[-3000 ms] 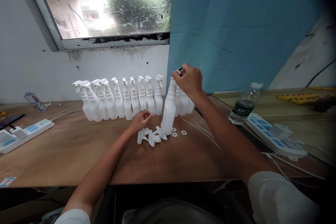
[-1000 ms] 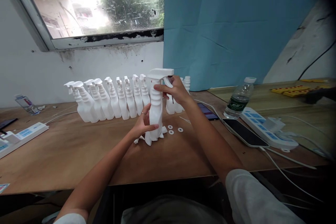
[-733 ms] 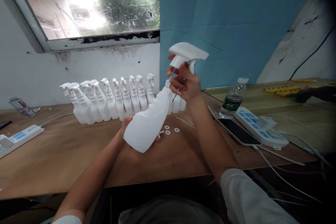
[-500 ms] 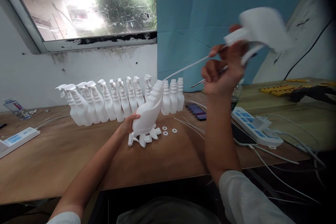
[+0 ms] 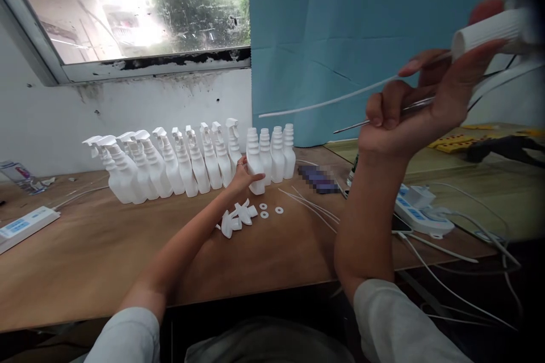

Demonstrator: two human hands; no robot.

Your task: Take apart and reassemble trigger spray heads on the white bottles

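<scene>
Bare-necked bottle (image 5: 254,153) up at left end of the bare bottles (image 5: 277,156), just beside the row with tops on (image 5: 169,164); looks roughly upright, can't tell if base touches tabletop (image 5: 191,278)
Left hand (image 5: 243,179) grasps it low, thumb in front, other fingers mostly hidden
Right hand (image 5: 449,103) clasps a white spray head (image 5: 485,34), blurred at frame edge, plus a thin metal rod (image 5: 353,127); long tube (image 5: 323,104) pinched between fingers, free end in the air above the bottles
Doing it well, I'd judge: light steady hold on the bottle wall, keep tube end clear of neighbouring necks, rod tip off the tube
Left forearm reaches low and forward; right forearm nearly vertical, hand high, fingers pointing left
Nearer: loose spray heads (image 5: 232,222), washers (image 5: 264,215)
</scene>
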